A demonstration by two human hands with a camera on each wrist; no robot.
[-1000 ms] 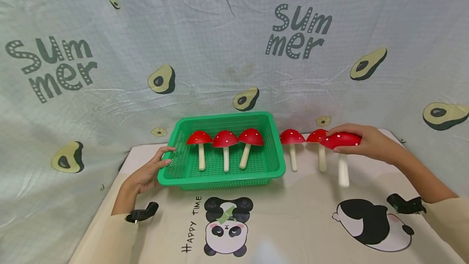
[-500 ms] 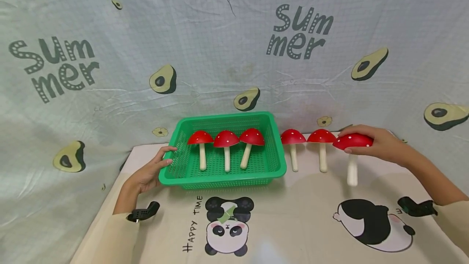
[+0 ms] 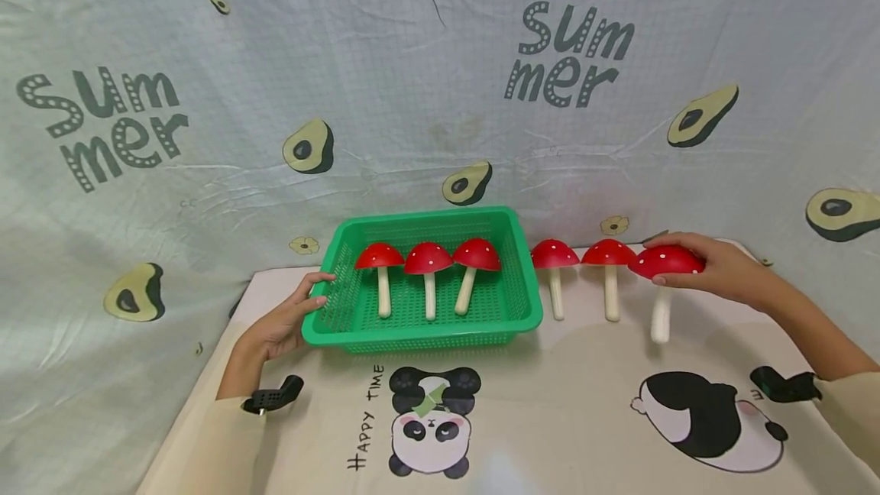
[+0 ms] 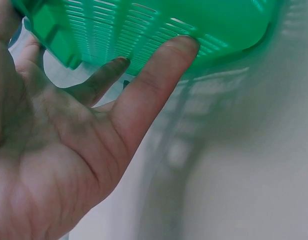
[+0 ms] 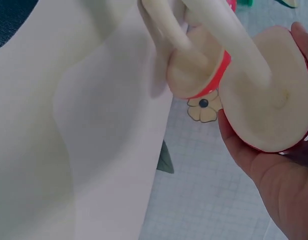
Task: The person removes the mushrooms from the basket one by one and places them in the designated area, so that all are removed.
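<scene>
A person's left hand, fingers parted and nearly straight, touching the left side of a green basket, three red-capped mushrooms inside, two more mushrooms on the table beyond, then a sixth mushroom, cap gripped in the right hand's curved fingers.

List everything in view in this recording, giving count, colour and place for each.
Perforated rectangular plastic basket: 1, green, centre
Dome-capped toy mushrooms with white dots: 3, red caps, cream stems, inside the basket
Loose mushrooms: 2, red and cream, right of the basket
Held mushroom: 1, red and cream, far right
Flat table cover: 1, cream, below
Panda prints: 2, black and white, on the cover
Hanging avocado-print fabric: 1, pale grey, behind
Wrist-worn devices: 2, black, one per arm
Sleeves: 2, cream, lower corners
Left grip: 1, bare, touching the basket's left side
Right grip: 1, bare, holding a cap
</scene>
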